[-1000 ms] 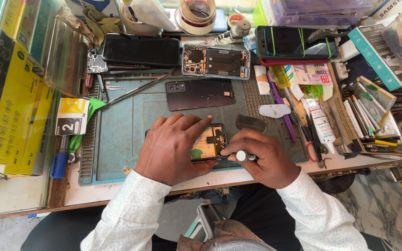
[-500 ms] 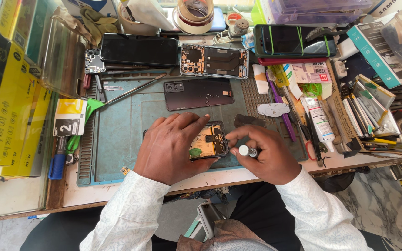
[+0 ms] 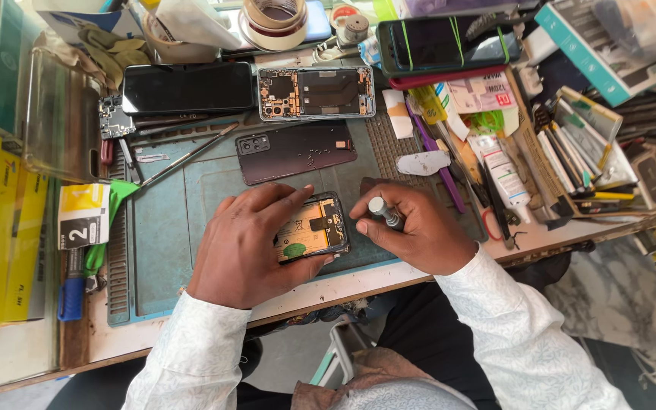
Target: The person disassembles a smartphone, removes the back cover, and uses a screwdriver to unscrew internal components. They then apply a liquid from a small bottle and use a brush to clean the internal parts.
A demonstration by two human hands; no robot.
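Your left hand (image 3: 248, 243) lies palm down, fingers spread and lightly curled over the left half of the opened phone (image 3: 313, 229), pinning it flat to the blue work mat (image 3: 168, 228) near the front edge of the tabletop (image 3: 540, 231). Your right hand (image 3: 419, 231) is curled into a loose fist around a small screwdriver (image 3: 383, 212): thumb and fingers closed on the grip, grey cap end up, shaft slanting down; the tip is hidden by your fingers. The phone's long axis runs left to right, tilted slightly up at its right end, insides facing up. A dark back cover (image 3: 296, 150) lies on the mat just beyond it, a second opened phone (image 3: 316, 93) farther back.
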